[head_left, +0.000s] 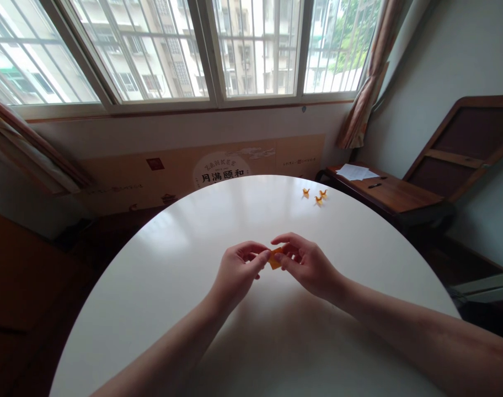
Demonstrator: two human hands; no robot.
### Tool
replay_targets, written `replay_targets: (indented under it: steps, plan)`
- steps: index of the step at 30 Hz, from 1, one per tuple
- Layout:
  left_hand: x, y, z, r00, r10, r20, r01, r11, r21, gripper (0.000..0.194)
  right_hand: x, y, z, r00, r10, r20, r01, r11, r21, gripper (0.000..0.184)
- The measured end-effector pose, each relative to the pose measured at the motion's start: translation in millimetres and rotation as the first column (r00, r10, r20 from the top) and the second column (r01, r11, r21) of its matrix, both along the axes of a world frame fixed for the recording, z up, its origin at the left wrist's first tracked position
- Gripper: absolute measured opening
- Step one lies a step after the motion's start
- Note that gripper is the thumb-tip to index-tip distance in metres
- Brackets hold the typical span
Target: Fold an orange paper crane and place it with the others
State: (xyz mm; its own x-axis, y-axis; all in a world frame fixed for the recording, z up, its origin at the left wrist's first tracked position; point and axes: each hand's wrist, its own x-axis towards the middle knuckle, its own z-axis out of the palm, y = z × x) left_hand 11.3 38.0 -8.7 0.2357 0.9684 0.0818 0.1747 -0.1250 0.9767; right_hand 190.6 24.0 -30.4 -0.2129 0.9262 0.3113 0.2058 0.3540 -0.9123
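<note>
A small piece of folded orange paper (275,260) is held between my two hands, over the middle of the white round table (185,309). My left hand (244,264) pinches its left side between thumb and fingers. On the right side, the thumb of my right hand (305,258) presses against the paper, with the index finger raised above it. The curled fingers hide part of the paper, so its exact folds cannot be made out.
Three small orange folded-paper birds (318,200) stand near the table's far right edge. Beyond it, a wooden chair or bench (404,193) carries white paper sheets (353,172) and a dark pen (374,186). A large printed cardboard panel (177,171) leans below the barred window (251,49).
</note>
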Motion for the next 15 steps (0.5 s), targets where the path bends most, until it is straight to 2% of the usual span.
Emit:
replay_targets:
  steps: [7, 15]
  plan:
    - [1.4, -1.9, -0.7, 0.999, 0.031, -0.014, -0.03, 0.999, 0.026, 0.023, -2.0, -3.7, 3.4, 1.0, -0.025, 0.006, 0.024, 0.999, 0.024, 0.026]
    - [2.9, -1.0, -1.9, 0.998, 0.058, 0.036, -0.056, 0.997, -0.045, 0.024, -1.4, -2.2, 1.9, 1.0, -0.022, -0.019, 0.023, 0.999, 0.027, 0.029]
